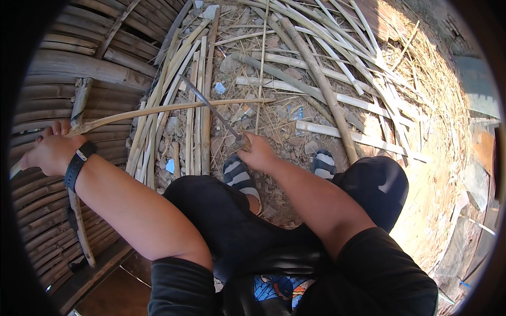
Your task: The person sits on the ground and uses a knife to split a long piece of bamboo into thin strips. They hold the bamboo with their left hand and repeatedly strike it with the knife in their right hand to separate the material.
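Note:
My left hand (55,152), a dark watch on its wrist, is out at the far left. Its fingers are wrapped round a long, pale split bamboo strip (168,107). From that hand the strip reaches right, across the middle of the view, and a short end sticks out on the hand's other side. In front of my left foot, my right hand (258,152) grips the wooden handle of a knife (215,111) with a long, narrow, dark blade. The blade points up and left and crosses the strip; whether they touch, I cannot tell.
A slatted bamboo wall (47,184) runs along the left. Split bamboo strips (158,118) lie beside it, and more strips (337,97) are heaped ahead to the right. A thick bamboo pole (321,84) slants beside my right foot. Straw and debris litter the ground (287,142).

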`<state>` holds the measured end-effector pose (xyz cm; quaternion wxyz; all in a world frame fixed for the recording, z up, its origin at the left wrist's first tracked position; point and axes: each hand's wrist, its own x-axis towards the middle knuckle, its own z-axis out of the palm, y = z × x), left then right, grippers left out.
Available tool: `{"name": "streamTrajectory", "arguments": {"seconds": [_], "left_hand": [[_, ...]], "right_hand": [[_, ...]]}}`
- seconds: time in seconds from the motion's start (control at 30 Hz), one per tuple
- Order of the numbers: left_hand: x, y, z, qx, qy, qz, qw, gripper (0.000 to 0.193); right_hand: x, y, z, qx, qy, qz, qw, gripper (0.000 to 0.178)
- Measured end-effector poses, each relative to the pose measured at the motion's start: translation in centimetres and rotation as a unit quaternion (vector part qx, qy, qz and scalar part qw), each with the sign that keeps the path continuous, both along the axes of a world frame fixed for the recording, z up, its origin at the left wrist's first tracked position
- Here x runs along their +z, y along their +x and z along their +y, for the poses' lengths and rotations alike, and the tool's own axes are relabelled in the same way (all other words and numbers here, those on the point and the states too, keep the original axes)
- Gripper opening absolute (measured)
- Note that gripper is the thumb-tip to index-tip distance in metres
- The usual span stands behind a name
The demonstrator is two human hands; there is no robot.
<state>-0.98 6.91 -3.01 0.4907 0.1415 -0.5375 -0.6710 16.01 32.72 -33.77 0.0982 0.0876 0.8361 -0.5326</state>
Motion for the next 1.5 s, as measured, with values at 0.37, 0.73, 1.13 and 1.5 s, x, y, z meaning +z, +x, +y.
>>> {"name": "streamTrajectory", "arguments": {"seconds": [0.37,0.73,1.13,1.5], "left_hand": [[0.2,0.1,0.6,-0.028,-0.017,0.013,0.999,0.065],[0.3,0.5,1.0,-0.095,-0.025,0.026,0.995,0.066],[-0.1,-1.1,-2.6,-0.366,0.025,0.103,0.925,0.077],[0.7,-1.1,-3.0,-0.397,0.018,0.104,0.912,0.077]], "right_hand": [[-3.3,0.9,-0.2,-0.171,0.012,-0.147,0.974,0.046],[-4.2,-0.8,4.1,-0.168,-0.166,-0.305,0.922,0.046],[-10.6,0.8,6.1,-0.130,-0.017,-0.253,0.959,0.038],[-7.5,1.6,1.8,-0.116,-0.030,-0.146,0.982,0.039]]}}
